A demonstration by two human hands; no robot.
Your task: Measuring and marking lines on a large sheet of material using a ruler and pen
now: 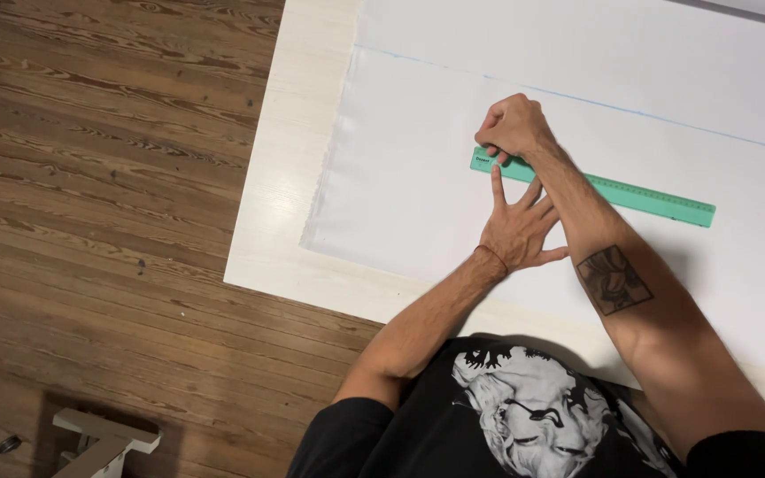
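Dark wooden plank floor (108, 221) fills the left half of the frame, and a pale whitewashed table (267, 230) takes up the right, with a big sheet of white fabric (400, 177) spread flat on it. A thin blue line (630, 111) runs across the fabric, slanting from the upper middle down toward the right edge. Just below it, near the centre, a green plastic ruler (613, 190) lies on the cloth, roughly parallel to that line. The left hand (515, 232) is open, fingers splayed, pressing down on the ruler's left part. The right hand (511, 128) is curled closed just above the ruler's left end, fingertips pinched together; can't tell what it's holding, if anything. Forearms cross, with the right one lying over the ruler. A white stool (104, 443) pokes in at the lower left.
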